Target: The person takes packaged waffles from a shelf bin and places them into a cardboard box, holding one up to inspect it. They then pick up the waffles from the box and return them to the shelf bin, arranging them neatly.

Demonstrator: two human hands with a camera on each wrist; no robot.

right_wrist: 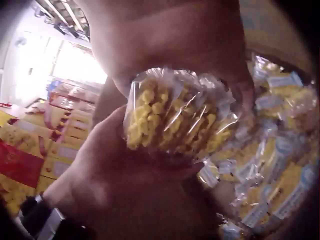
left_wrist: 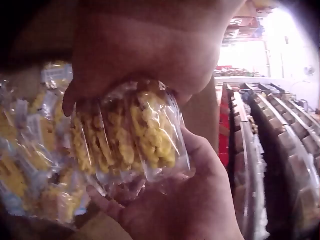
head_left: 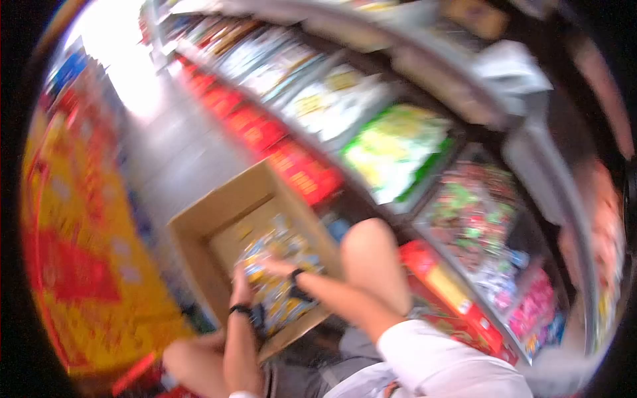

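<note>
Both hands hold a row of small clear packets of yellow, lumpy snack pieces [left_wrist: 155, 132] between them, low inside a cardboard box [head_left: 199, 265]. My left hand [head_left: 242, 286] grips the row from one side; in the right wrist view this hand [right_wrist: 125, 165] shows below the packets, its thumb side along them. Opposite it, my right hand [head_left: 277, 266] curls round the other side, and in the left wrist view the same hand [left_wrist: 180, 205] cups the packets from below. Many loose packets [right_wrist: 270, 165] of the same kind, with white and blue labels, lie in the box beside the hands.
The box stands between the person's bent knees [head_left: 375, 259]. Shelves with bagged goods [head_left: 398, 146] line the right, red boxes [head_left: 298, 169] along their foot. Yellow and red cartons [head_left: 79, 278] are stacked at the left. A tiled aisle [head_left: 179, 159] runs ahead.
</note>
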